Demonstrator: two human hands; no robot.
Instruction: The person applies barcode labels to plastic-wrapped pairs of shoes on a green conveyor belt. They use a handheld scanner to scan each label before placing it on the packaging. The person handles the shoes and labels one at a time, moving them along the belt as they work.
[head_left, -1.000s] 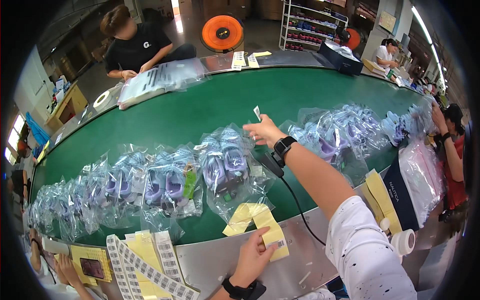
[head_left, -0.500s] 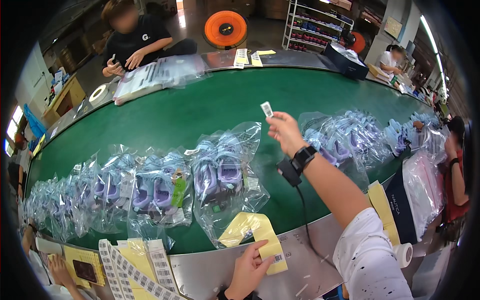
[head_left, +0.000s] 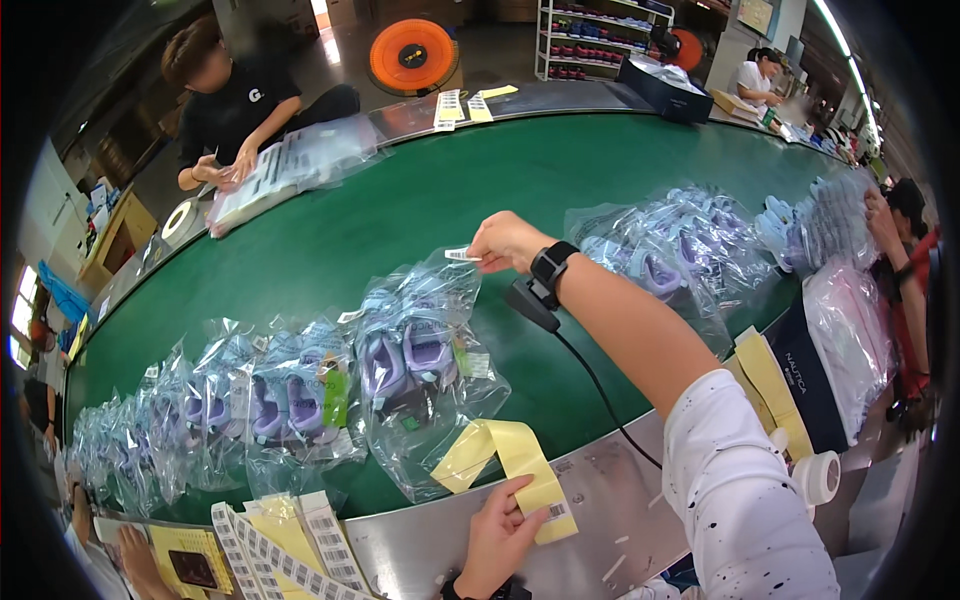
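Observation:
My right hand pinches a small white barcode sticker at the upper right corner of a clear plastic bag. Inside that bag lies a pair of light blue and lilac shoes. Whether the sticker touches the bag, I cannot tell. Lower down, at the near metal edge, my left hand grips a folded strip of yellow label backing between thumb and fingers. A barcode label shows on the strip beside my thumb. A dark device with a cable is strapped at my right wrist.
Several bagged shoe pairs line the green belt to the left, more to the right. Barcode label sheets and a phone lie near left. A dark box stands right. Co-workers sit around the belt.
My right hand has moved left and slightly down, bringing the sticker to the bag's top corner. The left hand still holds the yellow strip. The view has shifted a little.

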